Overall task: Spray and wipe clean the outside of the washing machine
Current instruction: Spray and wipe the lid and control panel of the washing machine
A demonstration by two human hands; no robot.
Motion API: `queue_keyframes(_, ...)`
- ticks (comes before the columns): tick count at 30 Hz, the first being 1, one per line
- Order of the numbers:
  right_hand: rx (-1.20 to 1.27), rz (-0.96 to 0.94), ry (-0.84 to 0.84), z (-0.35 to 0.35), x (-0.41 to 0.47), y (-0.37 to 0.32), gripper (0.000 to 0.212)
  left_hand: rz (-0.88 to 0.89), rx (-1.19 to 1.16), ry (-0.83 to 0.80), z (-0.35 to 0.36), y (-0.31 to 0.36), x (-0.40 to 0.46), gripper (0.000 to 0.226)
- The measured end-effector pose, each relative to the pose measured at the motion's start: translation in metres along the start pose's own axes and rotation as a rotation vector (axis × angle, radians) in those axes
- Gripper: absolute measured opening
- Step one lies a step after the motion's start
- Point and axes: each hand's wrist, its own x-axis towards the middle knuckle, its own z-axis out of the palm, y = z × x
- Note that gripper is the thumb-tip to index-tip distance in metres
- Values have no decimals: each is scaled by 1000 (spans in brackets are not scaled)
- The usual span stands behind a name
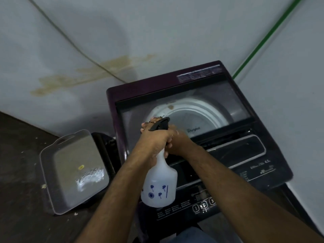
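Stained wall behind, washing machine [201, 120] lid unsprayed; both hands' grip (left hand [154, 137], right hand [178, 142]) clamped round spray bottle [160, 181] neck; next, squeeze trigger.

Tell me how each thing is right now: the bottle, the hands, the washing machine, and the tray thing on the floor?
Spray bottle: held above the machine, black nozzle pointing away from the person.
Left hand: gripping the bottle's neck and trigger.
Right hand: closed on the bottle's neck.
Washing machine: glass lid shut, drum visible through it.
Plastic tub: on the floor, wet inside.
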Motion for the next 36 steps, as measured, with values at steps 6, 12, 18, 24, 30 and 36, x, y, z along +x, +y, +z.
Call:
queue_keyframes(6, -95, -94, 60, -29, 2, 88, 50, -50, 38, -75, 67, 10, 7, 16)
queue_keyframes(12, -144, -92, 246, -93, -13, 195, 52, -87, 105, -159, 139, 26, 16, 22)
queue_keyframes(18, -166, -24, 342, -136, -37, 255, 52, -85, 140, -225, 196, 34, 26, 26)
queue_keyframes(24, -228, 285, 528, -110, -61, 237, 54, -77, 138, -253, 208, 30, 22, 29)
queue_keyframes(30, -312, 505, 558, -78, -67, 199, 60, -89, 112, -243, 174, 15, 12, 26)
queue_keyframes(36, -356, 518, 518, -44, -52, 145, 64, -113, 72, -210, 117, -4, -1, 23)
